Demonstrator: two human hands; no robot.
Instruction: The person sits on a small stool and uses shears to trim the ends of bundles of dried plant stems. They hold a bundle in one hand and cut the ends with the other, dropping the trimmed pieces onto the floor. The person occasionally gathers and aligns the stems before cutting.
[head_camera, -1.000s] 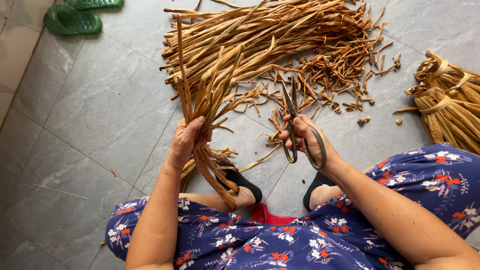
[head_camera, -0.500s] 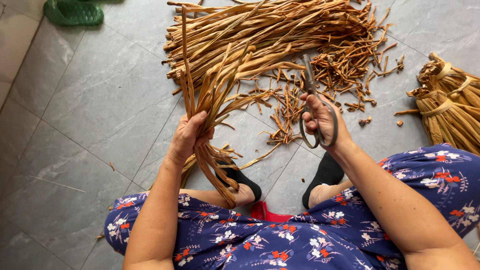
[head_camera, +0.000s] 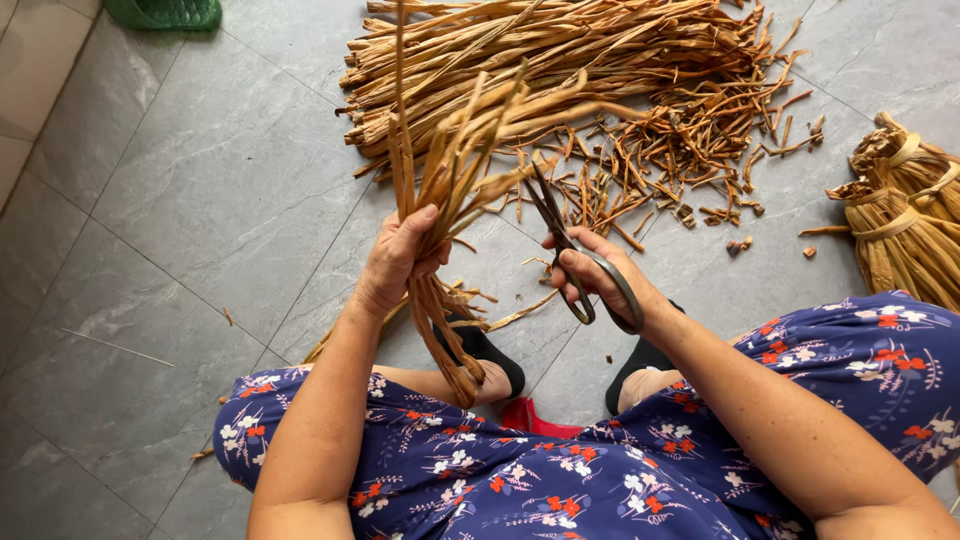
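head view looked down on a person seated on a grey tiled floor (head_camera: 200, 200) in a blue flowered dress (head_camera: 560, 480). the left hand (head_camera: 400, 262) was closed tight round a bundle of dried brown strips (head_camera: 455, 185), held upright with the tops fanning out and the lower ends hanging down toward the lap. the right hand (head_camera: 600, 280) gripped a pair of dark scissors (head_camera: 565, 240), fingers through the loops, blades pointing up toward the fanned tops and close to them; whether the blades touched a strip could not be told. as a judgement, the trimming seemed part done: a scatter of short cut offcuts (head_camera: 690, 160) lay on the floor beyond the hands, and 2 tied bundles (head_camera: 900, 200) sat at the right edge. a large pile of long strips (head_camera: 560, 50) lay beyond, seemingly left to work through. a green sandal (head_camera: 165, 12) showed at the top left.
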